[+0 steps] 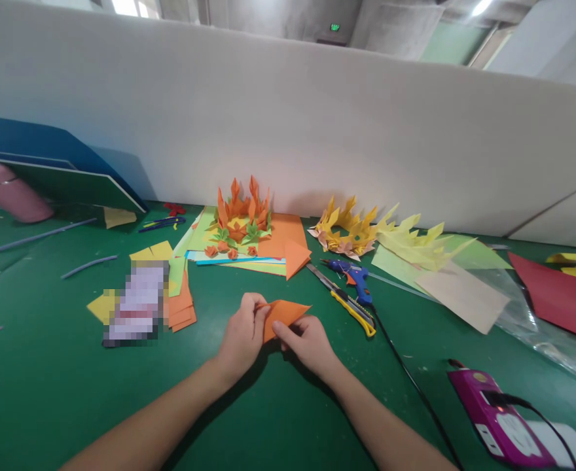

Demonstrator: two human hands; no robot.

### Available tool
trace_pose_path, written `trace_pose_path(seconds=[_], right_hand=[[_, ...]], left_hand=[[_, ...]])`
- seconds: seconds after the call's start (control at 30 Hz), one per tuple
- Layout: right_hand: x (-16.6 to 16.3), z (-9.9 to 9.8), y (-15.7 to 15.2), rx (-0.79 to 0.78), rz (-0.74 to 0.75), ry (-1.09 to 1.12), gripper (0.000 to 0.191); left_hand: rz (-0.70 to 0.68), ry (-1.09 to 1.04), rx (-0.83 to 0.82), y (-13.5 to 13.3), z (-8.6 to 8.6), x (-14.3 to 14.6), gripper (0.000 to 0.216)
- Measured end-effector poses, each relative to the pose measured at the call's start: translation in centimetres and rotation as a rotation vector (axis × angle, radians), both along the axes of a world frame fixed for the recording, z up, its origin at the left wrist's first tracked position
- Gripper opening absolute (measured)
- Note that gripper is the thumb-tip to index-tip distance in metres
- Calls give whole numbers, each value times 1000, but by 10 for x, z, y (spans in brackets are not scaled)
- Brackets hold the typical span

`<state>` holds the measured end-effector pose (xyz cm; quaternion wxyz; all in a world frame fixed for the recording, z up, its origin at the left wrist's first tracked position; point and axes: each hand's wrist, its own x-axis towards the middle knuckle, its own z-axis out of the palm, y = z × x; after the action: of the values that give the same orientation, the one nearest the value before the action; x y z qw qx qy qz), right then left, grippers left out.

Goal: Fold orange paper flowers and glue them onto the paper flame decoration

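Head view: at the centre of the frame, the left hand (241,333) and the right hand (312,343) are both pinching a folded orange paper (284,312), each grip pressing it between thumb and fingers over the green tabletop (258,418). Right of centre, a yellow-handled cutter (351,310) is lying beside a blue glue gun (361,282). Farther up, an orange paper crown (237,212) is standing left of a yellow paper crown (361,229).
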<state>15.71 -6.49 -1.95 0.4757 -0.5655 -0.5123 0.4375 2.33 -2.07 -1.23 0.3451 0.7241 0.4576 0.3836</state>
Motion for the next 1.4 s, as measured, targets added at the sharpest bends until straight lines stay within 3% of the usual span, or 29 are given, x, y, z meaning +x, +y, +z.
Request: trace_pose_path(seconds=[0.3,0.43,0.5,0.67,0.83,0.93,1.1,1.4], right_hand=[[14,3,6,154,-374,241,36],[31,-1,11,231,-610,364,32],[34,-2,12,241,-589,321,32],[17,-1,10,239,-267,206,40],[9,-1,8,60,-98,255,55],[11,0,7,37,-113,215,48],[13,1,7,91,-214,202,46],[17,3,8,167,-383,200,45]], left_hand=[[59,56,73,5,6,-2,10],[123,73,94,9,4,-7,10],[144,62,92,11,4,-8,9],[95,41,51,12,5,-5,10],[-16,59,-8,10,3,-4,13],[-82,9,-94,8,4,-4,13],[-134,-192,-372,6,9,-1,53],[-240,-307,-500,20,8,-4,48]])
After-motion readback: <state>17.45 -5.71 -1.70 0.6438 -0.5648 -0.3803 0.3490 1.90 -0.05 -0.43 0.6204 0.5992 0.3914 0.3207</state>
